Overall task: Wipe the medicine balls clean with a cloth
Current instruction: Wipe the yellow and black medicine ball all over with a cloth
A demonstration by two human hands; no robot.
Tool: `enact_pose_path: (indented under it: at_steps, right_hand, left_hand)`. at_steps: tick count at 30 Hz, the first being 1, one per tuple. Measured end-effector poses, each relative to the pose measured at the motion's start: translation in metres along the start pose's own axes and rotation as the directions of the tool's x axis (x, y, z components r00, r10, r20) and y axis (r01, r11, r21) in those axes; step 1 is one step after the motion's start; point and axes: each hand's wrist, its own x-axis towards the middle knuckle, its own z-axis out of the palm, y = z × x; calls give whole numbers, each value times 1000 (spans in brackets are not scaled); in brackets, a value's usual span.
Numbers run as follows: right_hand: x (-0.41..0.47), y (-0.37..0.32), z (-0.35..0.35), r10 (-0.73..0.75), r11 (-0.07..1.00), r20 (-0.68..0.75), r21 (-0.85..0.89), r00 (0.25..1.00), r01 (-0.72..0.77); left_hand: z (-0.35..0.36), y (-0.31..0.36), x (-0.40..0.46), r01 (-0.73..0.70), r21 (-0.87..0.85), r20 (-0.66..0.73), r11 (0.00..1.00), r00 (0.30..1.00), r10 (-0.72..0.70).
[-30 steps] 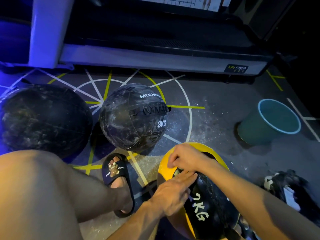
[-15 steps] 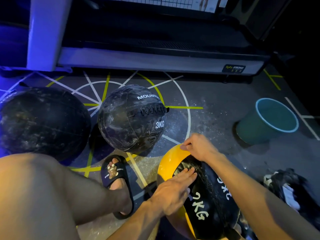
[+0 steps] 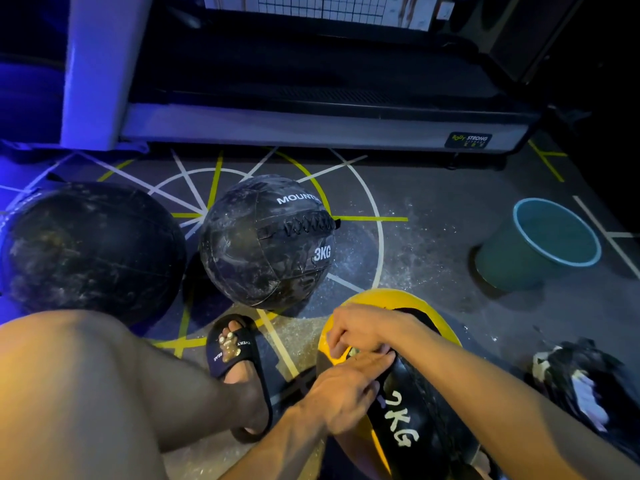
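Right, person's crouched low on the gym floor [image 3: 433,188], both hands on the yellow-and-black ball [image 3: 408,420] that sits nearest, bottom centre-right, "2KG" lettering showing on its black panel. Left hand [image 3: 341,393] lies on the ball w/ fingers fairly straight, tips pressing along the seam where yellow meets black; it grips nothing that I can make out. Right hand [image 3: 360,329] is up on the top of the ball, fingers curled down over a small pale-greenish wad at the tips; could be the cloth, but too small and dim to call, so I can't tell for sure what it has hold of. Two more balls wait further out: the black 3KG ball [image 3: 266,240] in the middle, streaked all over w/ white dust and smears, and a bigger dark ball [image 3: 90,251] to the left, just beside it, equally chalky. Neither is being touched. Judging by that grime, those two look not yet wiped, and the yellow one looks like the ball in hand right now, its yellow part fairly clean, black panel hard to judge in this light. So I'd put the job early: one ball under way, two left. A green bucket [image 3: 540,244] stands well apart on the right, contents not readable. A dark heap of rags or clothing [image 3: 581,386] lies near the right edge. A sandalled foot [image 3: 235,355] is planted between the 3KG ball and the yellow one, treadmill base [image 3: 311,128] behind it all.
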Motion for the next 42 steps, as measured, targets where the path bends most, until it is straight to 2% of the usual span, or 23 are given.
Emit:
enact_pose_path:
  at_steps: [2, 4, 5, 8, 9, 13, 14, 16, 18, 22, 26, 29, 31, 34, 36, 39, 42]
  right_hand:
    - [-1, 16, -14, 92, 992, -136, 94, 986, -80]
    - [-4, 34, -23, 164, 984, -324, 113, 932, -134]
    - [-9, 40, -21, 153, 985, -345, 129, 926, -115]
    - [-34, 38, -14, 5, 997, -266, 80, 964, 17]
    - [-40, 42, -16, 5, 993, -269, 113, 963, 26]
    - [-53, 65, -22, 221, 964, -473, 236, 853, -119]
    - [-53, 62, -15, 189, 977, -481, 181, 856, -115]
    - [-53, 53, -1, 42, 998, -461, 70, 886, -10]
    - [-59, 51, 3, 9, 993, -467, 106, 884, 46]
    - [-77, 83, 6, 305, 920, -563, 381, 768, -86]
    - [-100, 105, 40, 450, 821, -531, 563, 718, -98]
    - [-107, 107, 57, 510, 757, -540, 652, 670, -50]
    - [-107, 103, 64, 539, 738, -546, 674, 641, -46]
    - [-103, 96, 66, 597, 622, -463, 783, 655, -14]
    - [-96, 89, 64, 615, 573, -446, 819, 650, 21]
    - [-75, 65, 52, 612, 624, -512, 781, 603, 30]
    - [-45, 33, 34, 487, 776, -602, 631, 633, 4]
  left_hand:
    - [1, -1, 0, -8, -27, 8, 1000, 1000, 8]
    - [2, -4, -1, -13, -31, 0, 999, 1000, 13]
    - [2, -5, -3, -22, -40, 1, 999, 1000, 22]
    - [2, -4, -4, -24, -49, 10, 999, 1000, 25]
    - [1, -4, -4, -22, -43, 19, 999, 1000, 23]
    - [1, -6, -4, -2, -38, 11, 999, 1000, 3]
    - [0, -7, -5, 7, -36, 13, 999, 1000, -6]
    - [-2, -8, -6, 41, -32, 1, 999, 999, -41]
    - [-7, -8, -8, 86, 0, -22, 996, 996, -86]
    - [-20, -7, -13, 189, 101, -124, 977, 977, -176]
    - [-31, -8, -14, 306, 157, -311, 939, 918, -247]
    - [-31, -8, -7, 193, 170, -374, 966, 920, -118]
    - [-29, -13, -1, 126, 206, -314, 971, 948, -56]
    - [-25, -24, 4, 142, 201, -140, 969, 983, -115]
    - [-24, -29, 4, 145, 191, -140, 971, 983, -119]
    - [-21, -28, 6, 118, 190, -150, 975, 985, -90]
    - [-20, -28, 6, 118, 193, -151, 974, 984, -90]
